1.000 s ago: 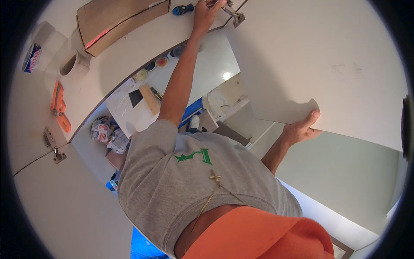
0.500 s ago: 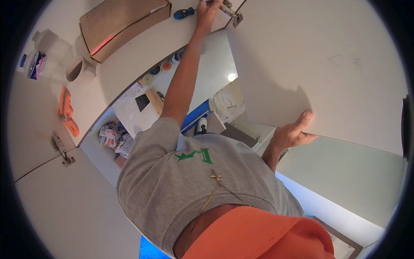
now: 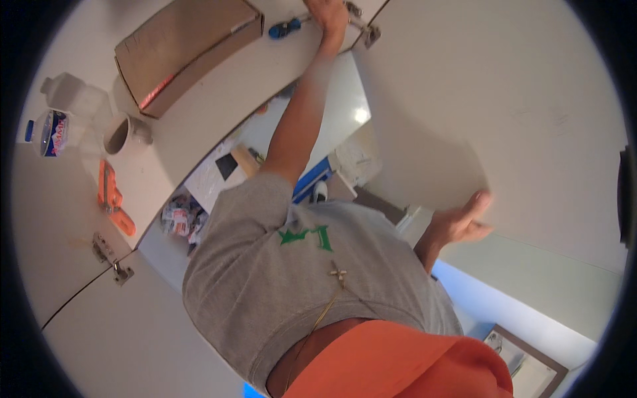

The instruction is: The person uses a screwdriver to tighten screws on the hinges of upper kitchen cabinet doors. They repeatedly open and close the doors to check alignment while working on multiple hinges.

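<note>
Holding thumb and fingers parted, your right hand [image 3: 458, 224] is at the edge of the white door panel [image 3: 478, 99] on your right, blur hiding any firm grip; your left hand [image 3: 328, 18], cropped beside the metal hinge [image 3: 373, 36], can't be read; the panel, likely stiff and heavyish, suits edge holds, its flat face faintly marked

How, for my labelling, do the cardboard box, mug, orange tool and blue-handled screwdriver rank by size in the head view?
1. Cardboard box
2. Mug and orange tool: too alike to rank
3. Blue-handled screwdriver, visible part
</note>
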`<action>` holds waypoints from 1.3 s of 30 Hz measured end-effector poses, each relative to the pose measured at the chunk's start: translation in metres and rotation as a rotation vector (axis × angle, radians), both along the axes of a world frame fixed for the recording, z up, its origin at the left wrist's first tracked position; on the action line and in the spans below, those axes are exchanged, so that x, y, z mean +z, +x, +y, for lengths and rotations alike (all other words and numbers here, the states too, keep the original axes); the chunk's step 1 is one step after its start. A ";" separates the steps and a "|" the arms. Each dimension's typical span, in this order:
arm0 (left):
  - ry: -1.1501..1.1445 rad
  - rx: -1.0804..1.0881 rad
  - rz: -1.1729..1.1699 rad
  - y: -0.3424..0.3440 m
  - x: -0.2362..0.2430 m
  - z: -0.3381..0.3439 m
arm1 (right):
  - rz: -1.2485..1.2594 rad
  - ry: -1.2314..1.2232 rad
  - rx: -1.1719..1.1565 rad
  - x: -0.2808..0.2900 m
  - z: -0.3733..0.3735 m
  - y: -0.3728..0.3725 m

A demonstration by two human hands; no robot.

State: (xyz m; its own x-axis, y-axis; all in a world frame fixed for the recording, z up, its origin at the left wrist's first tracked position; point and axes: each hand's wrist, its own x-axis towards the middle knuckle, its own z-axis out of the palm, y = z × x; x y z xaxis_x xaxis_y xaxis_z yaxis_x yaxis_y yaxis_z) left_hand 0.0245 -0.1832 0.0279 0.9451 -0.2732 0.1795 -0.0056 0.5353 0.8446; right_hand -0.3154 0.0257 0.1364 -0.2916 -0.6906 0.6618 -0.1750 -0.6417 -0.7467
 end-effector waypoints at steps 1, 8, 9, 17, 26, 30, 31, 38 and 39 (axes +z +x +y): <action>0.056 0.103 -0.086 0.001 -0.004 0.001 | 0.002 0.037 -0.104 0.000 0.000 -0.002; -0.002 0.194 -0.122 0.032 -0.017 -0.008 | -0.047 0.011 -0.017 0.001 0.005 0.005; 0.000 0.231 -0.103 0.031 -0.017 -0.010 | -0.052 0.003 -0.025 0.000 0.006 0.010; -0.054 0.355 -0.104 0.026 -0.009 -0.008 | 0.173 0.060 -0.125 -0.007 0.013 0.000; -0.084 0.319 -0.075 0.017 -0.007 0.012 | 0.152 0.072 -0.171 -0.016 -0.015 -0.039; -0.117 0.344 -0.099 0.021 -0.005 0.017 | 0.159 0.060 -0.128 -0.019 -0.013 -0.039; -0.101 0.340 -0.088 0.021 -0.005 0.017 | 0.202 0.040 -0.164 -0.020 -0.010 -0.037; -0.083 0.352 -0.100 0.023 0.002 0.017 | 0.057 0.053 -0.193 -0.020 0.015 -0.012; -0.079 0.357 -0.108 0.023 0.003 0.017 | 0.030 0.044 -0.183 -0.021 0.015 -0.009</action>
